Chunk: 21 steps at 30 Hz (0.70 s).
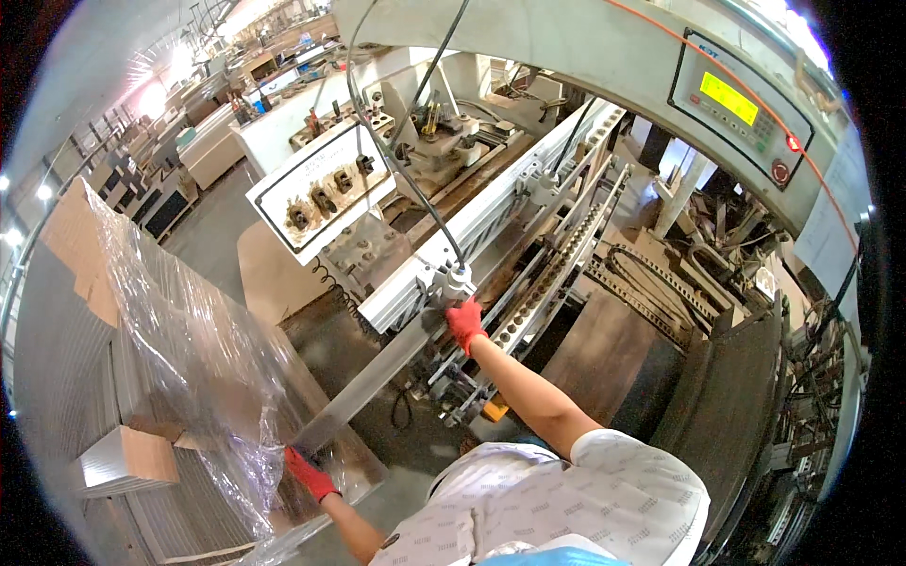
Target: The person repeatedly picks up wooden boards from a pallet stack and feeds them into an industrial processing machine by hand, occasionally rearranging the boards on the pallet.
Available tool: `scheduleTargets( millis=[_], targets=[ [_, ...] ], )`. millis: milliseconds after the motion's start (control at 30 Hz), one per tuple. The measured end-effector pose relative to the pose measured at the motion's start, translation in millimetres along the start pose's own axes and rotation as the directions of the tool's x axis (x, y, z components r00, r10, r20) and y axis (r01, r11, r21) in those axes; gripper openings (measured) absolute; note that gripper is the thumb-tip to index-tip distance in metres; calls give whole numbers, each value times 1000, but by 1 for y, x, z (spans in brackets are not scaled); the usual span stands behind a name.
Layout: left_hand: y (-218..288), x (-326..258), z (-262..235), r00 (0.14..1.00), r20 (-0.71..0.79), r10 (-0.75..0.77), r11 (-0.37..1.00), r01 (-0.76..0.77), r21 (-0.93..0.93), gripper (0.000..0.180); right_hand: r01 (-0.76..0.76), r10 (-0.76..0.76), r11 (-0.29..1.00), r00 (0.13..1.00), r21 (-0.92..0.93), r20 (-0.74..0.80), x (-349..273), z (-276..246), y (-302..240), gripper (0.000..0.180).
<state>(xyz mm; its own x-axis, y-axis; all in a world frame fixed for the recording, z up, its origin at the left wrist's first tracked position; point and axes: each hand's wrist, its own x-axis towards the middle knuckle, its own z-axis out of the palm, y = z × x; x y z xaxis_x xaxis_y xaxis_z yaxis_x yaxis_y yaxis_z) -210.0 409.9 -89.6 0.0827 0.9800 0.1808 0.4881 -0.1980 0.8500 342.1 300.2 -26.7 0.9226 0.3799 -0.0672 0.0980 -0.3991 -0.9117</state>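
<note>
A long, narrow grey board (370, 385) slants from the plastic-wrapped stack up to the edge of the machine. My left hand (313, 475), in a red glove, is closed at the board's near end, beside the crinkled film. At the far end, my right hand (464, 324), also red-gloved, is bent around the board's edge, just below a round metal press-down cylinder (458, 280). That cylinder hangs from a white metal beam (415, 291). The undersides of both hands' fingers are hidden.
On my left stands a tall stack of boards (57, 349) under clear plastic film (203, 340). A chain conveyor (557, 269) runs away beyond my right hand. A control panel (741, 108) with a lit yellow screen sits upper right. Cables (396, 160) hang over the beam.
</note>
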Motion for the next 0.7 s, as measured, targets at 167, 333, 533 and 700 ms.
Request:
scheduleTargets(
  millis=[167, 333, 533, 700],
  targets=[
    [-29, 10, 26, 993, -119, 25, 990, -42, -136, 52, 39, -40, 994, 999, 103, 13, 16, -12, 10, 66],
    [-15, 31, 51, 989, -140, -52, 965, 14, -261, 44, 153, -174, 808, 985, 569, -18, 52, -23, 60, 71],
    [9, 13, 45, 966, -144, -217, 779, 82, -622, 47, -139, -9, 723, 978, 676, 210, 51, -67, 43, 33],
    [-31, 20, 33, 980, -196, 45, 995, -27, 92, 47, -329, 22, 566, 922, 756, 386, 26, -78, 3, 29]
  ],
)
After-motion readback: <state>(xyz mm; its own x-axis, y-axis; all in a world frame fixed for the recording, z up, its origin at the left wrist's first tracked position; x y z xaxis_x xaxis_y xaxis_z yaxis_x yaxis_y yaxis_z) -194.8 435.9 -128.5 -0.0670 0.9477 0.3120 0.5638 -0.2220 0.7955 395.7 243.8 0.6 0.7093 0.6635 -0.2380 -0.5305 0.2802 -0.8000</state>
